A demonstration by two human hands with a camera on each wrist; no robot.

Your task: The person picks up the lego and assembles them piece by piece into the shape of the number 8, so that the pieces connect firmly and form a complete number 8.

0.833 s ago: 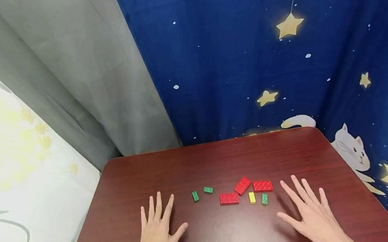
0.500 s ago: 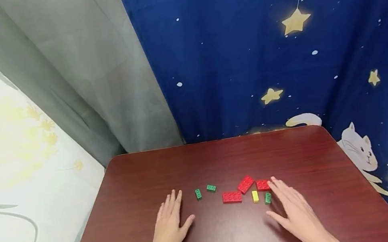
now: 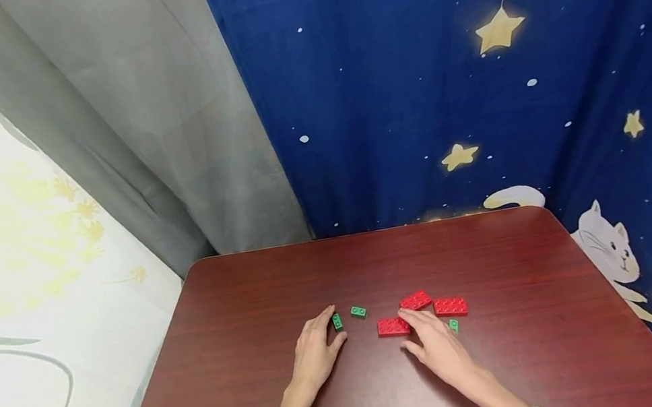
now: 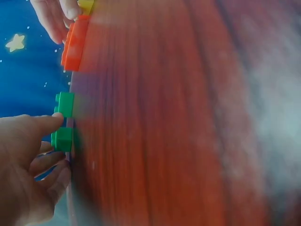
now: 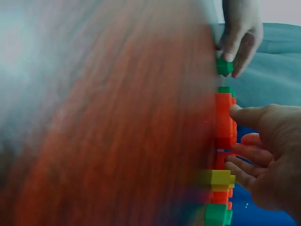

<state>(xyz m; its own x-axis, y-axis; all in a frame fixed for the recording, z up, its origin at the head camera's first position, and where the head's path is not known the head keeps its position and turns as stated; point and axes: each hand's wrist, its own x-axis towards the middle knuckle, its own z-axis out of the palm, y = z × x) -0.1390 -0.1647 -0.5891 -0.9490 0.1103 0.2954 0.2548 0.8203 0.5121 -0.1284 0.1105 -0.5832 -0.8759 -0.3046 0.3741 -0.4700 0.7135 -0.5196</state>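
In the head view my left hand point(image 3: 313, 356) has its thumb and forefinger on either side of a green brick point(image 3: 337, 322); no firm grip shows. Another green brick point(image 3: 358, 311) lies just right of it. My right hand point(image 3: 445, 353) reaches over the right end of a red brick point(image 3: 391, 327), thumb and fingers apart. Behind its fingers lies a tilted red brick point(image 3: 415, 300). The yellow brick point(image 5: 221, 180) is hidden in the head view but shows below the right fingers in the right wrist view.
A third red brick point(image 3: 451, 307) and a partly covered green brick point(image 3: 453, 325) lie right of my right hand. The brown table point(image 3: 239, 295) has a blue star-printed curtain point(image 3: 375, 109) and a grey curtain point(image 3: 168, 114) behind it.
Both hands have moved inward: the left to the nearest green brick, the right leftward to the left red brick, now covering the yellow one. The fingers are less spread, and sleeve cuffs have come into view.
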